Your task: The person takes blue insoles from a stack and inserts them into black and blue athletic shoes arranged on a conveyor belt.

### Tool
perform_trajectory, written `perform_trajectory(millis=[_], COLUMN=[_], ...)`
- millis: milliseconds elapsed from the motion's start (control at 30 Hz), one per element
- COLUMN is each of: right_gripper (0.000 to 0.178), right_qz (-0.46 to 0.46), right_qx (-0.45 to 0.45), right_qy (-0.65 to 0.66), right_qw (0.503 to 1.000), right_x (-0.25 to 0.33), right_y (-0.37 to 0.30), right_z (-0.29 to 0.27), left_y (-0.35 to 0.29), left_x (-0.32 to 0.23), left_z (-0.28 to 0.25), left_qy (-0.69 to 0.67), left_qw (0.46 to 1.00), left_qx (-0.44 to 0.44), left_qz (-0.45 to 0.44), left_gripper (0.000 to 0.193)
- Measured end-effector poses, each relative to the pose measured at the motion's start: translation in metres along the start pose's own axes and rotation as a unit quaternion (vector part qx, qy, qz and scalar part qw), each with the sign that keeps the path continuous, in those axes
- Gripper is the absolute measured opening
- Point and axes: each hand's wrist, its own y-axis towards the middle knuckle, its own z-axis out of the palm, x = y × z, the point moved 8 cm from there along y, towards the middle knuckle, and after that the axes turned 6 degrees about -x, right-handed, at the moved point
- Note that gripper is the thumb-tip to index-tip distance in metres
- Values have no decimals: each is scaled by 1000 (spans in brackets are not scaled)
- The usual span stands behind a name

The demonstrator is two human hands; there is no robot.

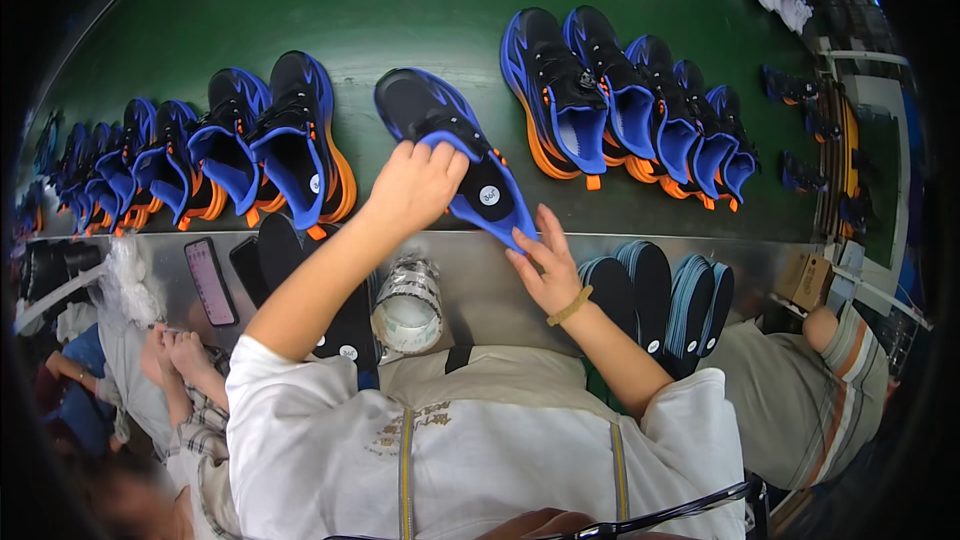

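A black and blue sneaker [412,100] lies slanted in front of me, its toe pointing away and to the left. My left hand [424,180] is closed on it, the fingers curled into the shoe's opening by the tongue. Inside, a black insole [508,204] with a round white sticker shows at the heel. My right hand [543,265] is beside the heel, fingers stretched and apart, the fingertips at the blue heel edge. The left fingertips are hidden inside the shoe.
Rows of similar sneakers stand left [300,90] and right [540,50] on the green surface [430,0]. Along the metal ledge [480,285] are a roll of tape [408,318], a phone [208,280] and stacked insoles [650,290]. People sit on both sides.
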Motion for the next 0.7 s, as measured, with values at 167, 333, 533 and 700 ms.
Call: perform_trajectory(millis=[167,333,533,700], right_gripper=[28,22,39,46], right_qz=[-38,-9,-22,-92], right_qx=[18,14,78,104], right_qy=[35,83,66,15], right_qw=[999,996,994,990], right_x=[0,16,48,50], right_y=[-13,22,62,37], right_z=[7,29,76,23], left_y=[-20,-19,-4,-8], left_x=[-3,52,110,118], left_z=[-21,-20,-44,-48], left_qy=[-55,-187,-590,-737], left_qw=[998,963,693,476], left_qx=[-18,-46,-166,-239], left_qz=[-23,-190,-380,-416], left_gripper=[17,10,17,21])
